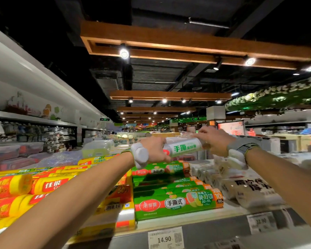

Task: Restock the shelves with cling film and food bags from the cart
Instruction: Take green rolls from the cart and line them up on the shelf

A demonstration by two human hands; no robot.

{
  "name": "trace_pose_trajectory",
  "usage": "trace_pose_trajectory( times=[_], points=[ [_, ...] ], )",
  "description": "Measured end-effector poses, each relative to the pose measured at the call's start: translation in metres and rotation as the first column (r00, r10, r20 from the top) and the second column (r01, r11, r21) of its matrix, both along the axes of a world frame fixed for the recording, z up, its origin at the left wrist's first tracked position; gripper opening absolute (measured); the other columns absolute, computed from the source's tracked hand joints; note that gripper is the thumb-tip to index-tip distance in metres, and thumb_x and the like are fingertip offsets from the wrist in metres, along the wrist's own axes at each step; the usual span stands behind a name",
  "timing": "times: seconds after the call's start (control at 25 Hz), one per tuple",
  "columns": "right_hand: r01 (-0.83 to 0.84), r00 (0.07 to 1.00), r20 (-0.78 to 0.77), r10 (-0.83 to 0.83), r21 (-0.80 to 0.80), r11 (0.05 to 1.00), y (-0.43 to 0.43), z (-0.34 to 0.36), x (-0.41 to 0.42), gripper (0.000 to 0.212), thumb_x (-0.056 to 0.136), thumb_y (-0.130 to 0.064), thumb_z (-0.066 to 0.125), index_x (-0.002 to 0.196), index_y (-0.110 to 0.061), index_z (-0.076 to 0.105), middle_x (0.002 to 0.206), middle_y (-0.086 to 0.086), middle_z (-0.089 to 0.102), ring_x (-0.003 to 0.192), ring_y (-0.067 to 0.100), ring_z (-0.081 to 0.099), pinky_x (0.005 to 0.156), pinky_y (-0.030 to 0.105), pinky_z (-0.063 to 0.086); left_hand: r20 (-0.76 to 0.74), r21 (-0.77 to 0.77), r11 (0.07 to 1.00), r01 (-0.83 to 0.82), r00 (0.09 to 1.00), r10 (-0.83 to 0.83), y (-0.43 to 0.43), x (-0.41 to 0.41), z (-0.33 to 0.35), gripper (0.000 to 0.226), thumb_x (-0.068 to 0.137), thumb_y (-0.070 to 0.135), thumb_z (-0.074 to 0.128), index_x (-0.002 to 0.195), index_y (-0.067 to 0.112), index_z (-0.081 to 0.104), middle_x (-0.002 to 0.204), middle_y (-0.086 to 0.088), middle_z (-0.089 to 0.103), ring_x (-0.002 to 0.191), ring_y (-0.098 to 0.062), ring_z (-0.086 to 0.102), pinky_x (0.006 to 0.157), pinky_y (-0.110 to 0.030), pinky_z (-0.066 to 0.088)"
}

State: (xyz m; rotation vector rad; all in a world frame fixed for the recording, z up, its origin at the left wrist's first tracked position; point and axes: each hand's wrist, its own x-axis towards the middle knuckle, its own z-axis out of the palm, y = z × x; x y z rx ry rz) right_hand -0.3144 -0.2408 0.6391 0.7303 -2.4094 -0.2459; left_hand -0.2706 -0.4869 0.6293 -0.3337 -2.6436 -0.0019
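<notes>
Both hands are raised over the top shelf, sharing one item. The left hand (156,150) curls its fingers round the left end of a white cylindrical roll printed with green lettering (184,147), and the right hand (215,140) grips the other end, fingers bent over the top of it. That roll lies roughly level, held in the air above the stock and touching none of it. Directly beneath it sits a stack of green cling film rolls with orange ends (178,203), lying in rows on the grey metal shelf (214,229). To the left of these are yellow and red rolls (13,187), packed side by side and partly hidden by the left forearm. To the right lie white packs with black lettering (251,192); their contents are hard to make out, possibly bags. A white price tag reading 14.90 (164,239) is fixed to the shelf's front edge below the green rolls, with a second price tag (260,221) further right. A white device (141,156) is strapped to the left wrist, and a grey band (244,146) wraps the right.
</notes>
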Motion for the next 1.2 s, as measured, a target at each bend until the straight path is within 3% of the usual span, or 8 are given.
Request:
trace_pose_trajectory(
  times=[0.24, 0.4, 0.48, 0.52, 0.64, 0.76, 1.04, 1.2],
  points=[
    [0.049, 0.960, -0.206, -0.188, -0.539, 0.841, 0.029, -0.030, 0.082, 0.048, 0.097, -0.014, 0.051, 0.142, -0.032, 0.043, 0.149, 0.008, 0.029, 0.134, 0.029, 0.022, 0.109, 0.044, 0.031, 0.066, 0.282, 0.939, 0.198, 0.972, -0.224, 0.042, 0.042, 0.001, 0.051, 0.068, 0.052, 0.078, 0.098, 0.013, 0.069, 0.077, -0.003, 0.074, 0.058, -0.018, 0.071, 0.058, -0.037, 0.062],
    [-0.016, 0.994, -0.044, -0.102, -0.966, 0.260, 0.032, -0.048, 0.136, 0.039, 0.102, -0.030, 0.044, 0.140, -0.035, 0.040, 0.147, 0.012, 0.031, 0.121, 0.031, 0.048, 0.094, 0.036, 0.048, 0.090, 0.405, 0.854, 0.326, 0.915, -0.392, 0.085, 0.085, -0.008, 0.046, 0.072, 0.051, 0.077, 0.097, 0.012, 0.069, 0.073, -0.003, 0.073, 0.057, -0.018, 0.070, 0.056, -0.033, 0.058],
    [-0.025, 0.994, -0.036, 0.101, -0.994, -0.109, 0.045, -0.055, 0.171, 0.044, 0.101, -0.030, 0.046, 0.141, -0.041, 0.032, 0.135, 0.013, 0.051, 0.102, 0.028, 0.065, 0.083, 0.042, 0.058, 0.107, 0.416, 0.826, 0.381, 0.881, -0.461, 0.117, 0.116, -0.019, 0.041, 0.076, 0.050, 0.075, 0.092, 0.013, 0.066, 0.076, -0.004, 0.071, 0.062, -0.021, 0.068, 0.057, -0.035, 0.056],
    [-0.011, 0.989, -0.040, 0.144, -0.981, -0.193, 0.053, -0.057, 0.190, 0.050, 0.098, -0.031, 0.052, 0.142, -0.041, 0.030, 0.128, 0.013, 0.056, 0.099, 0.029, 0.067, 0.082, 0.047, 0.058, 0.119, 0.407, 0.821, 0.400, 0.868, -0.482, 0.133, 0.133, -0.025, 0.040, 0.079, 0.051, 0.073, 0.089, 0.013, 0.063, 0.077, -0.006, 0.069, 0.062, -0.020, 0.064, 0.055, -0.033, 0.051],
    [0.049, 0.996, 0.037, 0.078, -0.985, -0.164, 0.087, -0.072, 0.242, 0.077, 0.078, -0.038, 0.069, 0.143, -0.034, 0.027, 0.128, 0.014, 0.055, 0.105, 0.033, 0.063, 0.093, 0.053, 0.052, 0.172, 0.427, 0.748, 0.508, 0.766, -0.619, 0.179, 0.170, -0.048, 0.037, 0.087, 0.048, 0.066, 0.095, 0.013, 0.059, 0.088, -0.009, 0.067, 0.059, -0.014, 0.056, 0.048, -0.021, 0.041],
    [0.109, 0.994, 0.109, 0.012, -0.984, -0.141, 0.136, -0.111, 0.298, 0.069, 0.088, -0.023, 0.067, 0.144, -0.026, 0.027, 0.127, 0.018, 0.054, 0.103, 0.034, 0.063, 0.089, 0.055, 0.054, 0.219, 0.514, 0.671, 0.534, 0.674, -0.705, 0.236, 0.211, -0.084, 0.056, 0.088, 0.054, 0.062, 0.122, 0.013, 0.045, 0.098, -0.001, 0.059, 0.068, -0.007, 0.052, 0.052, -0.022, 0.038],
    [0.320, 0.942, 0.331, -0.056, -0.935, -0.155, 0.240, -0.236, 0.394, 0.057, 0.090, -0.018, 0.064, 0.138, -0.031, 0.036, 0.106, 0.016, 0.063, 0.069, 0.023, 0.066, 0.047, 0.032, 0.055, 0.338, 0.666, 0.617, 0.418, 0.569, -0.750, 0.366, 0.290, -0.207, 0.076, 0.064, 0.063, 0.062, 0.114, 0.008, 0.051, 0.103, -0.009, 0.061, 0.096, -0.027, 0.061, 0.080, -0.035, 0.049],
    [0.437, 0.881, 0.456, -0.128, -0.887, -0.151, 0.298, -0.322, 0.422, 0.062, 0.086, -0.018, 0.068, 0.140, -0.031, 0.040, 0.109, 0.013, 0.062, 0.090, 0.031, 0.066, 0.067, 0.045, 0.059, 0.440, 0.746, 0.611, 0.265, 0.492, -0.751, 0.419, 0.319, -0.294, 0.077, 0.056, 0.063, 0.066, 0.113, 0.014, 0.046, 0.109, -0.019, 0.065, 0.102, -0.034, 0.064, 0.082, -0.039, 0.051]
  ],
)
